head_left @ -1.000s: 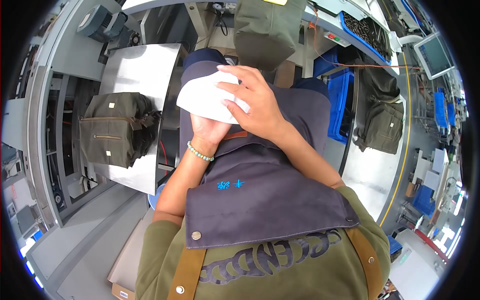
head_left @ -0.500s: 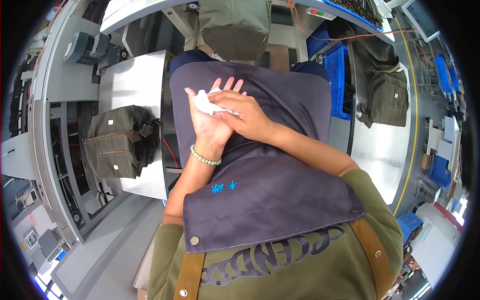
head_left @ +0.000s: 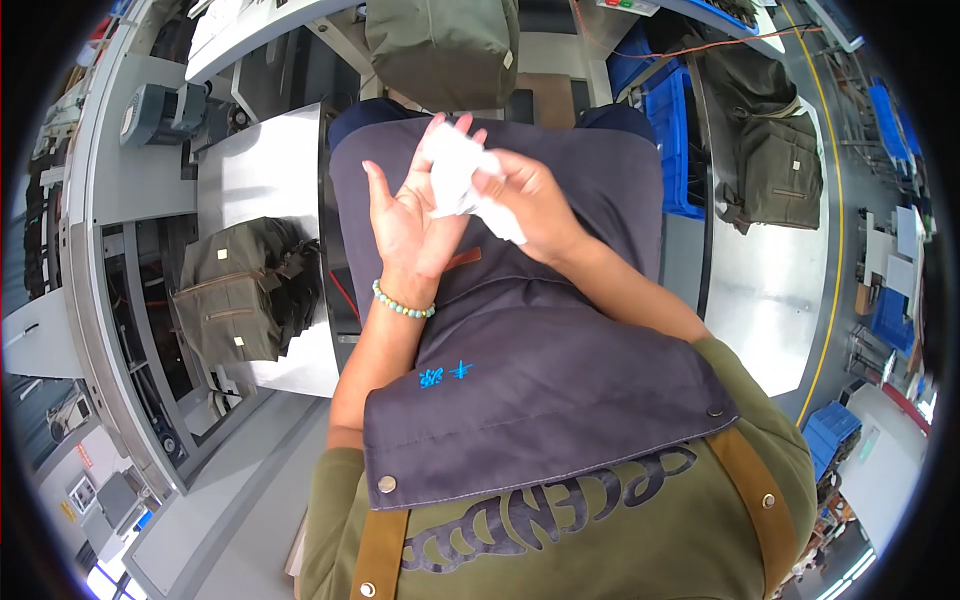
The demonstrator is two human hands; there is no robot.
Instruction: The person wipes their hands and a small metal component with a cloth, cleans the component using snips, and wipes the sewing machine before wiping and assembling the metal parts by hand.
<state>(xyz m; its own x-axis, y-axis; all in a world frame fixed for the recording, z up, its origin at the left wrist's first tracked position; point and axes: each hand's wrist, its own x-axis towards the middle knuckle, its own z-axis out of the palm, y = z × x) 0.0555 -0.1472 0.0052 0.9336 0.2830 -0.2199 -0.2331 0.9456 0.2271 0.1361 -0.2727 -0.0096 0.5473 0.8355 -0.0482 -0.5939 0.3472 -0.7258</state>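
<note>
Seemingly, white tissue [head_left: 455,180] pinched in right fingers [head_left: 522,170], over left fingers [head_left: 418,168].

The white tissue [head_left: 455,175], spread wide across both hands one second ago and then bunched on the left palm, now stands partly opened out against the fingers of the left hand [head_left: 405,230], with one end trailing toward the wearer. The right hand [head_left: 540,205] has shifted outward from over the left palm and pinches the tissue, exposing more of that palm. The orange-brown tab [head_left: 466,257] on the apron, hidden half a second ago, is visible again. A pale tag [head_left: 508,60] has come into view on the upper olive bag [head_left: 440,55].
</note>
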